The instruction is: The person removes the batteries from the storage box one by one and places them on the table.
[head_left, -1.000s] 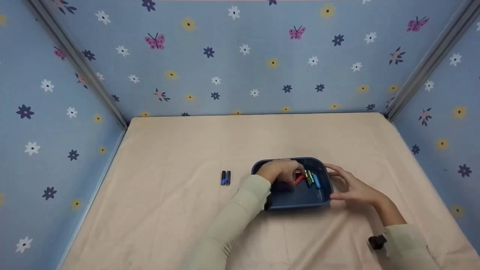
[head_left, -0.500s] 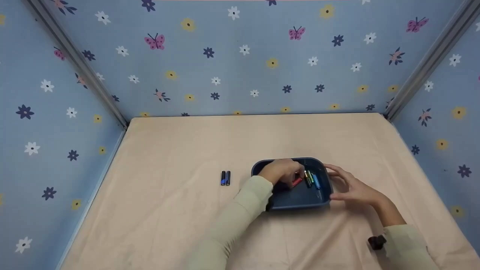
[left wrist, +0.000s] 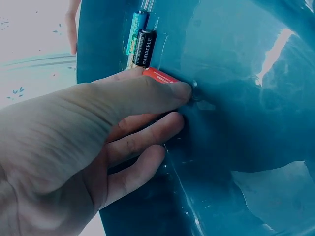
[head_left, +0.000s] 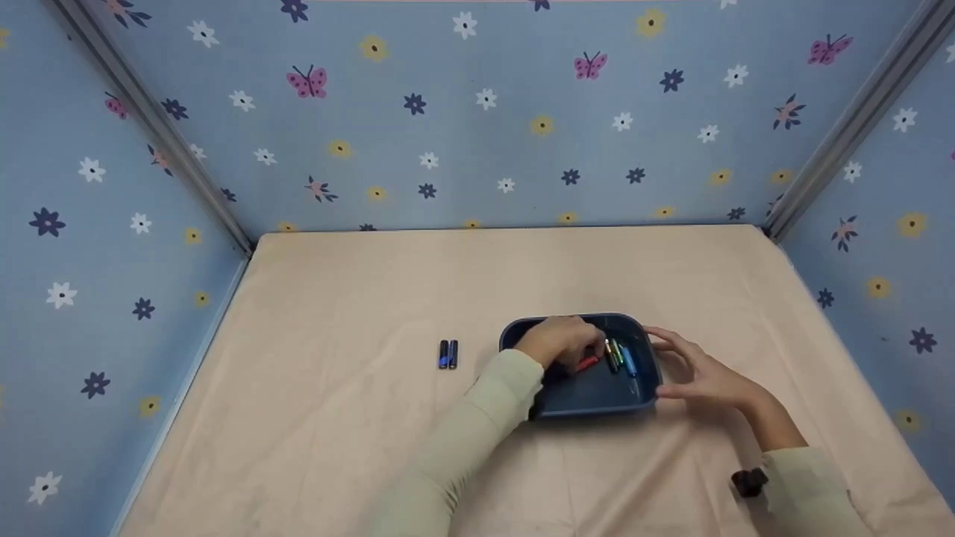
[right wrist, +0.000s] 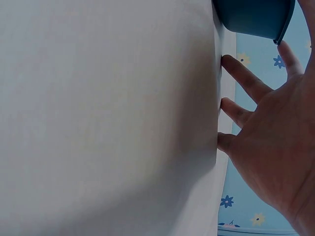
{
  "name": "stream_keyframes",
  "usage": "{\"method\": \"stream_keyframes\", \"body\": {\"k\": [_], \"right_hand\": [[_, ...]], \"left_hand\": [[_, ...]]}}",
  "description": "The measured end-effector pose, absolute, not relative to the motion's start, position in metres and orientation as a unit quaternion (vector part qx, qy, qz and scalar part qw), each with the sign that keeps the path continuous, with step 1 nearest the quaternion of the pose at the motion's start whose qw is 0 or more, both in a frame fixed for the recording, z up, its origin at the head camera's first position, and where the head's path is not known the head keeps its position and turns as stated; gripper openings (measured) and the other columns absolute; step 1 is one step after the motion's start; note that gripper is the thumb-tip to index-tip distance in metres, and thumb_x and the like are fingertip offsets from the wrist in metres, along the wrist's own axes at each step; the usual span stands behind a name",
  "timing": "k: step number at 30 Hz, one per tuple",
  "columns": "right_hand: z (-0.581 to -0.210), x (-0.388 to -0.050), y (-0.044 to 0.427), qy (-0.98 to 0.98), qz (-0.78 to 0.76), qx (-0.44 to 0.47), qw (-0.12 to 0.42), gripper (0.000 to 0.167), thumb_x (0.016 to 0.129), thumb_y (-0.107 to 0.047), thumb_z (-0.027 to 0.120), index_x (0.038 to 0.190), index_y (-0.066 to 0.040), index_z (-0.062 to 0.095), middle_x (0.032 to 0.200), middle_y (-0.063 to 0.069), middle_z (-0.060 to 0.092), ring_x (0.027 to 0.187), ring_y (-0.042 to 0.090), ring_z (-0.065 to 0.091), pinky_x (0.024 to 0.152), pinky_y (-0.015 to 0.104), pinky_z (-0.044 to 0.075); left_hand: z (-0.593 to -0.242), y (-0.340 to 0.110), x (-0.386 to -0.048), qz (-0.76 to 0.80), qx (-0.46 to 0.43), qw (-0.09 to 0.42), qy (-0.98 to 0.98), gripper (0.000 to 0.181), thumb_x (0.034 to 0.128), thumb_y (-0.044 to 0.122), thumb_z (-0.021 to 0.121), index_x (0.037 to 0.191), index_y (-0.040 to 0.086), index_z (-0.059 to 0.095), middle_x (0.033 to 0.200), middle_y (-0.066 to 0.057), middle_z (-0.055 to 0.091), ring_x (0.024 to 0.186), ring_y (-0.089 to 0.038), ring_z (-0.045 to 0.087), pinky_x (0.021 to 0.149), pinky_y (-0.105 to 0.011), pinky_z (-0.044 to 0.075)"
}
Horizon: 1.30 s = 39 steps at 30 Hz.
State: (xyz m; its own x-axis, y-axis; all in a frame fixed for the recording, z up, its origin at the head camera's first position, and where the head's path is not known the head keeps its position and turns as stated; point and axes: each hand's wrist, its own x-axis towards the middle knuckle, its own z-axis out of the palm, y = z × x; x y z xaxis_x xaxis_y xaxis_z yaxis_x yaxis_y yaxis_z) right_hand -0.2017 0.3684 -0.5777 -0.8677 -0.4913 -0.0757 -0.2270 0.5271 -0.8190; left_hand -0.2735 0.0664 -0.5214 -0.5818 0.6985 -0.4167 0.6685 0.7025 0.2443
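My left hand point(head_left: 561, 344) reaches into a dark blue plastic bin point(head_left: 597, 411) and pinches a red battery point(left wrist: 160, 75) between thumb and index finger. The other fingers curl loosely, as the left wrist view shows. Beside the red one, toward the bin's right wall, lie a black Duracell battery point(left wrist: 145, 48), a green battery point(head_left: 618, 352) and a blue battery point(head_left: 630, 363). At the bin's right side my right hand point(head_left: 705, 379) has its fingers spread, with fingertips touching the bin's edge. Part of the bin's inside is hidden behind my left hand.
Left of the bin, two dark batteries point(head_left: 448, 354) stand or lie side by side on the beige cloth point(head_left: 358, 432); which one I cannot tell. Flower-patterned blue panels point(head_left: 477, 134) enclose the table at the back and both sides.
Inside the bin, my left hand has shifted slightly, and the red battery has moved a little left and toward me. My right hand stays at the bin's edge.
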Motion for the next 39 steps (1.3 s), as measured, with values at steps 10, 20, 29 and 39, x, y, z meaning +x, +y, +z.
{"method": "stream_keyframes", "body": {"k": [10, 20, 29, 39], "right_hand": [[-0.576, -0.203, 0.368, 0.856, -0.445, -0.218, 0.145, 0.098, 0.095, -0.017, 0.087, 0.177, -0.026, 0.034, 0.179, 0.020, 0.043, 0.161, 0.044, 0.042, 0.123, 0.093, 0.012], [-0.576, -0.206, 0.369, 0.859, -0.441, -0.213, 0.148, 0.099, 0.095, -0.019, 0.088, 0.178, -0.027, 0.033, 0.180, 0.020, 0.041, 0.161, 0.053, 0.040, 0.123, 0.093, 0.015], [-0.581, -0.206, 0.371, 0.856, -0.442, -0.232, 0.136, 0.097, 0.095, -0.016, 0.087, 0.177, -0.026, 0.036, 0.180, 0.016, 0.043, 0.147, -0.012, 0.043, 0.122, 0.093, 0.015], [-0.583, -0.203, 0.371, 0.859, -0.439, -0.225, 0.135, 0.099, 0.094, -0.018, 0.087, 0.177, -0.028, 0.036, 0.179, 0.017, 0.045, 0.154, -0.001, 0.045, 0.123, 0.094, 0.012]], "left_hand": [[-0.521, 0.065, -0.277, 0.029, 0.396, 0.241, 0.886, 0.046, 0.0971, 0.002, 0.084, 0.136, 0.026, 0.074, 0.130, -0.002, 0.074, 0.104, -0.019, 0.059, 0.089, -0.032, 0.051], [-0.510, 0.065, -0.280, -0.006, 0.403, 0.244, 0.882, 0.049, 0.0997, 0.014, 0.085, 0.145, 0.028, 0.073, 0.140, -0.004, 0.074, 0.108, -0.018, 0.059, 0.106, -0.039, 0.058], [-0.491, 0.063, -0.282, 0.047, 0.390, 0.267, 0.880, 0.048, 0.0991, 0.014, 0.086, 0.143, 0.023, 0.071, 0.128, -0.003, 0.073, 0.108, -0.018, 0.064, 0.096, -0.034, 0.058], [-0.488, 0.045, -0.281, 0.071, 0.391, 0.246, 0.884, 0.048, 0.0973, 0.012, 0.087, 0.142, 0.020, 0.072, 0.122, -0.004, 0.078, 0.105, -0.018, 0.070, 0.095, -0.035, 0.060]]}}
